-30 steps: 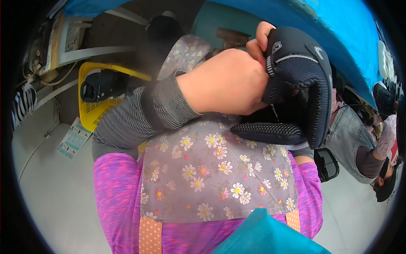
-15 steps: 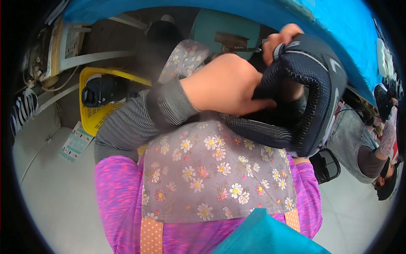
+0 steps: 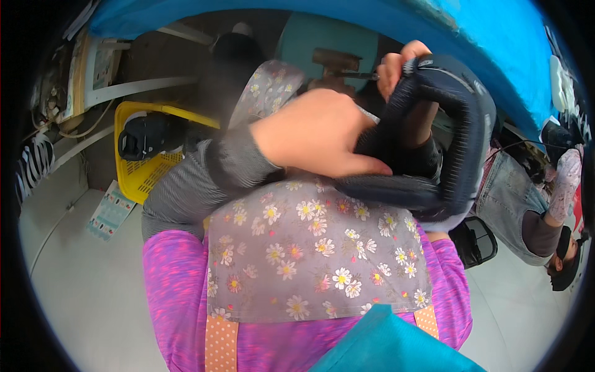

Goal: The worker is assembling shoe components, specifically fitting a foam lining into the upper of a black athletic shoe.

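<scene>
The shoe (image 3: 462,155) had turned, its opening showing more, over my apron's (image 3: 316,248) far right corner, long axis away from me. Right hand (image 3: 400,68) gripped its far end; left hand (image 3: 316,133) stood at its left, fingers hidden, I could not tell.

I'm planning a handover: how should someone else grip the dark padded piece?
Probably by the right wall of the dark padded piece, from the right: that band beside the opening is bare, while the left hand is at its left and the right hand grips the far end.
</scene>
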The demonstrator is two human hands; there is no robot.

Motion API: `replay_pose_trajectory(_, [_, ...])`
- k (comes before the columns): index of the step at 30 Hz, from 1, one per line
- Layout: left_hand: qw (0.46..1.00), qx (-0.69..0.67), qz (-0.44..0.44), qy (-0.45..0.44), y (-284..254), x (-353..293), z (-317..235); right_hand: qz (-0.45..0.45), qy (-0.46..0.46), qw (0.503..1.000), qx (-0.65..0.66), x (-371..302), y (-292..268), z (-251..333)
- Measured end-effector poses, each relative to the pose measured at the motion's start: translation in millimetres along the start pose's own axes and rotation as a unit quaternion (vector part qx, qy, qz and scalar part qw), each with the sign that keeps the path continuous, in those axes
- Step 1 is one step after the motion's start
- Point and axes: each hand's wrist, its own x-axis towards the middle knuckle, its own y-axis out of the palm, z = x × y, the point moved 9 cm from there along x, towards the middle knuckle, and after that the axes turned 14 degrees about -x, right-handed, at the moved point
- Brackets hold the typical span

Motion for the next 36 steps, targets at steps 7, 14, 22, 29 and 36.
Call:
replay_pose_trajectory(7, [0.985,0.046,-0.158,-0.05,-43.9,-5.9,13.4,0.05,0.063,0.987,-0.142,1.3,-13.7,7.4])
replay_pose_trajectory(14, [0.985,0.097,-0.081,-0.118,-37.9,-8.1,21.6,0.21,-0.311,0.902,-0.214,-7.1,30.1,73.6])
replay_pose_trajectory(22, [0.994,0.074,-0.045,0.06,-4.4,5.2,-22.1,0.364,0.026,0.926,0.096,24.6,73.0,24.3])
replay_pose_trajectory(29, [0.979,-0.058,-0.116,0.16,-7.6,-9.0,-18.9,0.203,0.129,0.961,0.14,0.7,86.6,-5.8])
replay_pose_trajectory(36, [0.971,-0.113,-0.209,0.008,-31.2,-16.7,3.1,0.037,-0.06,0.996,-0.061,10.1,20.7,35.3])
